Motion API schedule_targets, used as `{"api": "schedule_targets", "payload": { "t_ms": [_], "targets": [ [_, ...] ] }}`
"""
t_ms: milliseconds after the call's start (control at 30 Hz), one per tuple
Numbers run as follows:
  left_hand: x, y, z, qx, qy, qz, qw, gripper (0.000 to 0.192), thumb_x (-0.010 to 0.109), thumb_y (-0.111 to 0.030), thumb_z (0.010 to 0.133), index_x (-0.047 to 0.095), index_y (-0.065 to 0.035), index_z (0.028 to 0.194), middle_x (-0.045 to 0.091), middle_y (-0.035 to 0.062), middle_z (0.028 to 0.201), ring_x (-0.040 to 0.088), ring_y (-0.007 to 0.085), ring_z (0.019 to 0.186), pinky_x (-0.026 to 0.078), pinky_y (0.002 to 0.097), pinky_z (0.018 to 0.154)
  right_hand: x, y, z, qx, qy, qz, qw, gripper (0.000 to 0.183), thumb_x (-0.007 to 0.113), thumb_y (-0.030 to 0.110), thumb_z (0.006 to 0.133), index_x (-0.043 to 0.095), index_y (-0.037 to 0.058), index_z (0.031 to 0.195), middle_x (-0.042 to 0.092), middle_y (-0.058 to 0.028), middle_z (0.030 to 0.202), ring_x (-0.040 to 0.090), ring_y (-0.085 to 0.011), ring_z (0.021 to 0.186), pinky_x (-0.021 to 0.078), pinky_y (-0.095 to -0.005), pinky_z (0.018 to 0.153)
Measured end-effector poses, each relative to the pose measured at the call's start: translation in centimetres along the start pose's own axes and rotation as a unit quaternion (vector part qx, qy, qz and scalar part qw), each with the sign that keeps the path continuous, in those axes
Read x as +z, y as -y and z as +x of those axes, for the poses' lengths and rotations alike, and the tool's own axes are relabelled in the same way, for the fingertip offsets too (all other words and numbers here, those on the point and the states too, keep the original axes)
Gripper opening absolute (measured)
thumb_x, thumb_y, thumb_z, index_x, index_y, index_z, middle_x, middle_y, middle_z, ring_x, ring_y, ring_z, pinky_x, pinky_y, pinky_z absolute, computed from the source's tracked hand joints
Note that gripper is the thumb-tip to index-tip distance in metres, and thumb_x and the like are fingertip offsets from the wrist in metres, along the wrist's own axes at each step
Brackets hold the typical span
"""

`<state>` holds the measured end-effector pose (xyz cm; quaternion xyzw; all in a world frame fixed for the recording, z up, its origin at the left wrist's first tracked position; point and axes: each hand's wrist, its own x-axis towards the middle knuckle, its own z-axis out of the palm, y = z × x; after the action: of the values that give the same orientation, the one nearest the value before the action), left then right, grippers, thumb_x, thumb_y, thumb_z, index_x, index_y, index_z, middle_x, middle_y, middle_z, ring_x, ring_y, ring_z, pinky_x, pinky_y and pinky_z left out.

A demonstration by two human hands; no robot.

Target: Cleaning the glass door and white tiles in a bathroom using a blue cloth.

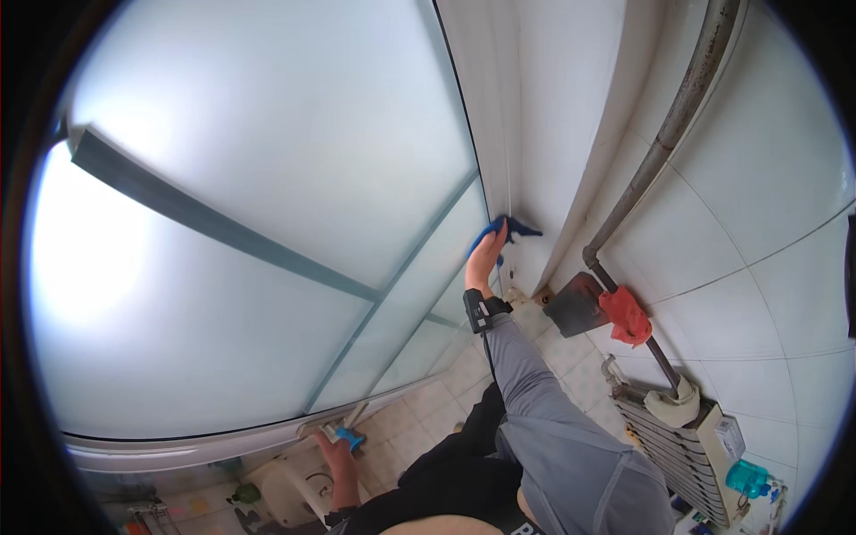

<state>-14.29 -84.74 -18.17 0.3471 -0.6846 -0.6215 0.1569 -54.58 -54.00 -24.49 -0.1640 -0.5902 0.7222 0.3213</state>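
Note:
My right hand presses a blue cloth against the hinge-side edge of a frosted glass door, where it meets the white frame. A dark part of the cloth sticks out to the right. Low at the left, my left hand is at the door's handle, beside a light blue object; its fingers are partly hidden, so its grip is unclear. Both wrists carry black bands, the right one with a small box.
A rusty pipe runs down the tiled wall, with a red cloth around it. Below stand a dark bin and a radiator. A teal container is at the lower right. A white toilet stands lower left.

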Motion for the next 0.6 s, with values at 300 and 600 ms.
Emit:
{"api": "schedule_targets", "payload": {
  "t_ms": [300,600],
  "targets": [
    [2.1,-2.9,-0.9,0.006,0.009,0.007,1.000,0.049,0.046,0.008,0.067,0.045,-0.0010,0.115,0.050,0.0078,0.104,0.050,0.0170,0.094,0.042,0.0264,0.084,4.7,21.0,5.0,-0.223,0.057,-0.017,0.973,0.055,0.032,0.030,0.101,0.026,-0.0048,0.144,0.021,-0.0269,0.151,0.021,-0.0431,0.139,0.0198,-0.0475,0.113],
    [2.0,-2.3,-0.6,0.067,0.019,0.112,0.991,0.047,0.045,0.009,0.075,0.043,-0.0043,0.120,0.051,0.0055,0.104,0.049,0.0156,0.093,0.040,0.0252,0.082,7.6,33.9,7.9,-0.528,0.140,-0.002,0.838,0.052,0.044,0.016,0.093,0.036,-0.0020,0.141,0.031,-0.0230,0.148,0.029,-0.0490,0.134,0.0253,-0.0523,0.110]
  ]
}}
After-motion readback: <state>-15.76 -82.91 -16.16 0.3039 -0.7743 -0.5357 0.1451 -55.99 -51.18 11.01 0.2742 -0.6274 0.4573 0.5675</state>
